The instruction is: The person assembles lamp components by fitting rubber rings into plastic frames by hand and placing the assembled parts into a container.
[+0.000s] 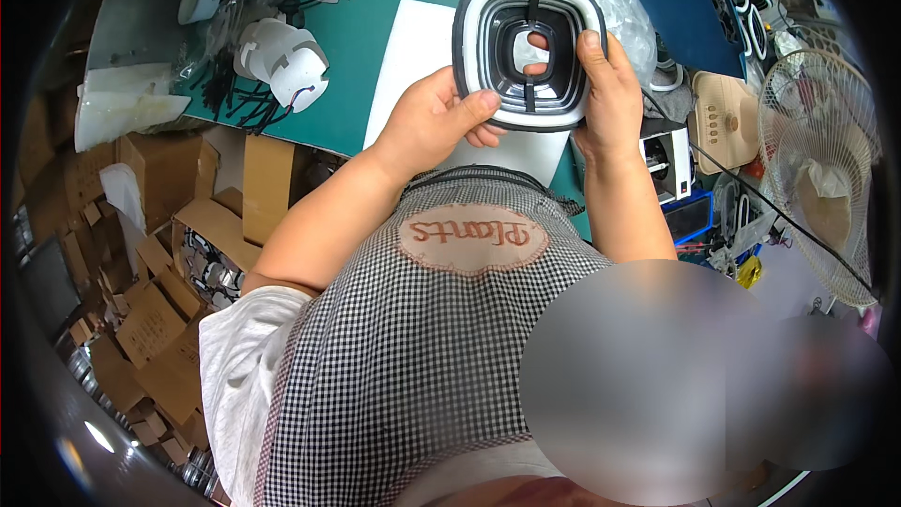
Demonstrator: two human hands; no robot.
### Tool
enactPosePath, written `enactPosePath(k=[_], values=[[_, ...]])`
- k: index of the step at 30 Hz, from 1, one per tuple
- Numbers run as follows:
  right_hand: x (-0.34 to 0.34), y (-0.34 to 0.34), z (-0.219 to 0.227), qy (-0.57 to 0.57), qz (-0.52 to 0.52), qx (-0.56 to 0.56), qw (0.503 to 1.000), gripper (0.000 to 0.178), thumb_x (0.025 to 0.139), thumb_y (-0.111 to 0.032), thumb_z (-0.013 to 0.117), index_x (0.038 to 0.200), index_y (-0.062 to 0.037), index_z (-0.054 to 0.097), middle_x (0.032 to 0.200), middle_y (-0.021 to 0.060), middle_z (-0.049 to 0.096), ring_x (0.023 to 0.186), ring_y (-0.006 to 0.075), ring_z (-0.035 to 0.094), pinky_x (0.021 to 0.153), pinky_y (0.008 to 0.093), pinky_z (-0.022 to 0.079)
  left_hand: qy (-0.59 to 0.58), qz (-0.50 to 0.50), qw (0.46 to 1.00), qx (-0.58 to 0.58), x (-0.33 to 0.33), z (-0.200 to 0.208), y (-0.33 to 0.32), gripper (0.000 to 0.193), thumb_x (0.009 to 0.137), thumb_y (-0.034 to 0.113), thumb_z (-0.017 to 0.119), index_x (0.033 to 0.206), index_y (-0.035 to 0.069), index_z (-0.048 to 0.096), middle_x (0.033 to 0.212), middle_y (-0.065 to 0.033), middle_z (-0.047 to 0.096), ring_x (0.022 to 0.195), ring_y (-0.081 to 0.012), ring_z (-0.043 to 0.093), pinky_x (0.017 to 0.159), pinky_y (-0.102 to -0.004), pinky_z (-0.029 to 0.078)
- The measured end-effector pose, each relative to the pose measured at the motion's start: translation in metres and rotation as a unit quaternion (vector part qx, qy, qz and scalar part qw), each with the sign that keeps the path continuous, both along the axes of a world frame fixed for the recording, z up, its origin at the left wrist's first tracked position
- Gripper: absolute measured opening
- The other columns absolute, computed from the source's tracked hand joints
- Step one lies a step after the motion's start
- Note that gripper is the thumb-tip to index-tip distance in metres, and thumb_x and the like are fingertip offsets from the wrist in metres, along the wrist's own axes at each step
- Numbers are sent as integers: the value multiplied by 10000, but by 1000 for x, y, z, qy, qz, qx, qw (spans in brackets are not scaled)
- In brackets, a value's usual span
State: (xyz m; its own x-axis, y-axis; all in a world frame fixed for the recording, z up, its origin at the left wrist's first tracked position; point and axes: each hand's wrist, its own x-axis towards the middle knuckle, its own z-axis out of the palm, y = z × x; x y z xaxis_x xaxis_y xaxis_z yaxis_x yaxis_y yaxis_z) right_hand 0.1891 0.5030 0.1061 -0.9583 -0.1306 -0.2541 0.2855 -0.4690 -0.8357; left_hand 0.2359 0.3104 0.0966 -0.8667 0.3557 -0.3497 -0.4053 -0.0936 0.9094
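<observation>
Upper centre of the frame: both the left hand (434, 122) and the right hand (605, 84) clasp a square grey-rimmed frame (528, 52), fingers (537, 40) seemingly poking through its opening, above the green tabletop (357, 47).

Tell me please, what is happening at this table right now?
A person in a checked apron holds a squarish white plastic frame with a grey rim in both bare hands above a green worktable. The left hand grips its lower edge. The right hand grips its right side, with fingers showing through the middle opening. A white paper sheet lies underneath, and white round parts lie to the left.
</observation>
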Motion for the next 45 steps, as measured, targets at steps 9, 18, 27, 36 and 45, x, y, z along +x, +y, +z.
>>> enactPosePath(k=[9,18,27,36,45], values=[[-14,-22,-5,-8,-67,-2,998,346,978,-275,510,1145,28,509,1004,170,649,765,226,677,619,322,600,-96,23,992,75,-14,-3,17,408,902,364,634,1079,0,581,844,-88,652,693,-153,640,603,-261,532],[-37,-24,-7,-22,-68,-40,997,329,988,-277,496,1165,0,490,1065,125,627,935,192,633,799,330,560,-134,45,985,100,-50,-37,12,329,928,318,594,997,-4,604,812,-92,650,641,-156,628,558,-262,510],[-92,-2,-24,-29,48,28,998,359,993,-249,471,1245,7,457,1080,157,629,919,211,654,770,338,579,-1,94,994,-54,-123,-26,-3,378,1012,334,405,1169,10,520,879,-55,642,640,-115,624,521,-230,526],[-269,63,34,-33,-78,9,996,239,957,-221,552,1112,-41,524,984,108,633,825,205,648,649,325,555,10,128,992,11,-172,-9,-19,571,1000,443,398,1328,-23,432,1126,-147,617,814,-144,635,647,-228,520],[-484,234,-1,48,-209,-91,973,477,925,-327,599,1204,40,477,1210,220,551,1083,431,557,910,633,475,-49,97,993,-53,-167,-44,-46,379,984,288,479,1226,1,532,1080,-100,628,766,-107,590,648,-225,484]])
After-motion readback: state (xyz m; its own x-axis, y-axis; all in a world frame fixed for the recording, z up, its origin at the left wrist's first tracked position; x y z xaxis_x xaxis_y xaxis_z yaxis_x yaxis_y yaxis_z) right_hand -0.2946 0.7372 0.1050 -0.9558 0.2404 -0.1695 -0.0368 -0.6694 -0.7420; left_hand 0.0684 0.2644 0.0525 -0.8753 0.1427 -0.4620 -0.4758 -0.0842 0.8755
